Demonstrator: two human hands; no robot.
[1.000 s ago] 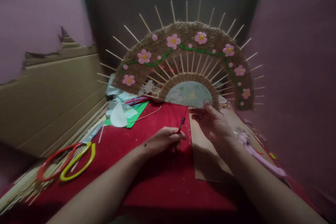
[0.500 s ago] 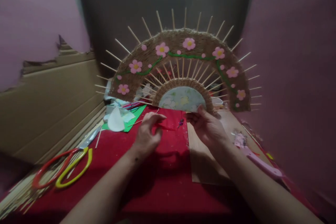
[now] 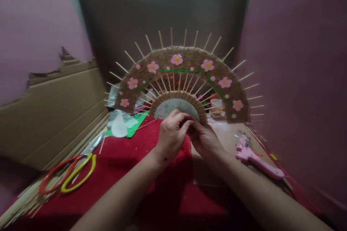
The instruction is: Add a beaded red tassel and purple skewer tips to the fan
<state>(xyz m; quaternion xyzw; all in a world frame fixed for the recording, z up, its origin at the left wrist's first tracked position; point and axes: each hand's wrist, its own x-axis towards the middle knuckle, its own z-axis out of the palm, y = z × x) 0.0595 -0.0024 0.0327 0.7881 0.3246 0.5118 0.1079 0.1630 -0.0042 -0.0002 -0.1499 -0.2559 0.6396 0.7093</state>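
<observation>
A woven half-round fan (image 3: 187, 56) with thin sticks, pink flowers and a green vine stands upright over the red cloth. Its small inner half-circle (image 3: 165, 107) has a pale, patterned face. My left hand (image 3: 173, 133) and my right hand (image 3: 203, 137) meet in front of the lower edge of that half-circle, fingertips together. The fingers of both are closed in a pinch. Whatever is between them is hidden or too small to make out.
Scissors with red and yellow handles (image 3: 78, 169) lie at the left by a bundle of sticks (image 3: 20, 205). Cardboard (image 3: 59, 112) stands behind them. A pink glue gun (image 3: 260, 162) lies at the right, near a brown board (image 3: 204, 173). White scraps (image 3: 119, 126) rest on green paper (image 3: 139, 119).
My left hand has moved right and up to meet my right hand, and its fingers have closed. My right hand no longer grips the fan's edge. The fan appears lower and further left.
</observation>
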